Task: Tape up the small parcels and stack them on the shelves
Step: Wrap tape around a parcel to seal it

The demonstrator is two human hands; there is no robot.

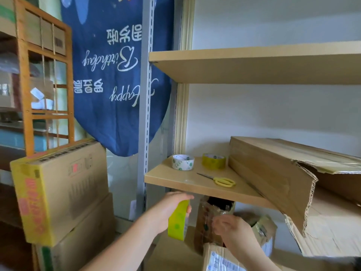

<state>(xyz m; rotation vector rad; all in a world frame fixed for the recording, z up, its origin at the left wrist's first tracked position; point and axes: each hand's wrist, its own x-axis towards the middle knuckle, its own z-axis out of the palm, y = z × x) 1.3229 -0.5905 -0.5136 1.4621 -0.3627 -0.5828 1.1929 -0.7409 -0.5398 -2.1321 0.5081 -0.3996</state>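
Hands: left (172,207) grips tape roll (177,222); right (232,227) pinches tape end at parcel (210,222) top, under shelf (195,184). Step, judged: taping. Next: press strip flat, cut. Scissors (221,180), spare rolls (183,162) lie on shelf above; big box (273,173) beside.

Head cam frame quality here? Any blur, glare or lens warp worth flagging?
Head view: wide-angle warp bows the shelf upright and shelf boards; soft daylight, no hard shadows; right hand motion-blurred at the small parcel; left hand on the tape roll sharper; faint sheen on the middle shelf.
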